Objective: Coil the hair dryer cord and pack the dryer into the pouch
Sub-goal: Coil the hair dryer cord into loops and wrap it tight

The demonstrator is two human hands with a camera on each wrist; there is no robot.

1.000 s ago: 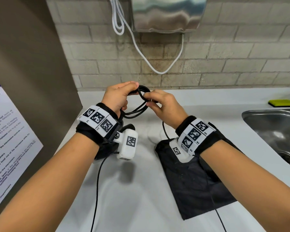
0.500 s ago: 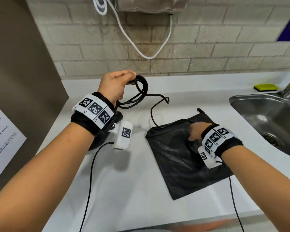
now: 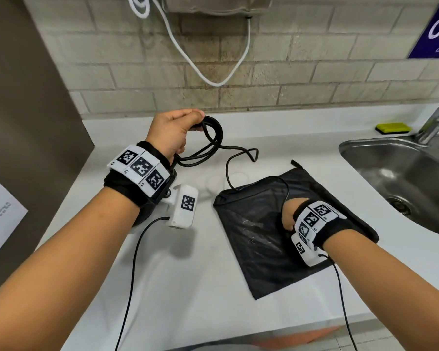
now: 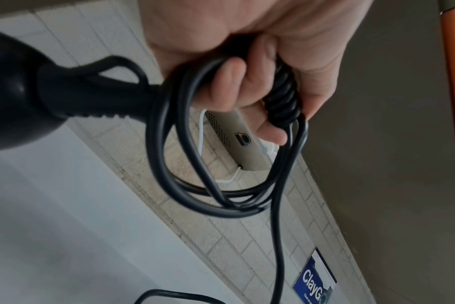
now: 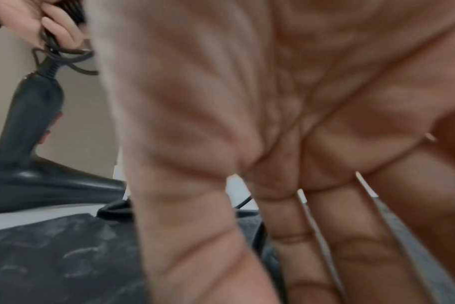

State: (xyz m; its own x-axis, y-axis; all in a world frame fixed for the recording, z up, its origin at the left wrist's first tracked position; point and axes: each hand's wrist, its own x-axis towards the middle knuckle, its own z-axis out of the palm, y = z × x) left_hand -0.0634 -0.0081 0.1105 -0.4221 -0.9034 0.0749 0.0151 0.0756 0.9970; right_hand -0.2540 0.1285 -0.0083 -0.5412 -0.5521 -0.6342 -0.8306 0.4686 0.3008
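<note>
While the cord (image 3: 214, 138) hangs in loops at upper centre of the head view, I keep my left hand (image 3: 171, 134) curled around it, dryer (image 4: 26, 102) below. At lower right, my right hand (image 3: 288, 215) lies fingers straight on the pouch (image 3: 259, 239), flat on the counter (image 3: 188, 287).

Two hands (image 3: 173, 133) (image 3: 288, 214), one hair dryer (image 5: 26, 127), one pouch (image 3: 259, 231), one sponge (image 3: 393, 127).

white counter (image 3: 188, 287), black pouch (image 3: 259, 236) flat on it, dryer (image 5: 26, 164) w/ cord (image 3: 238, 158)
</note>
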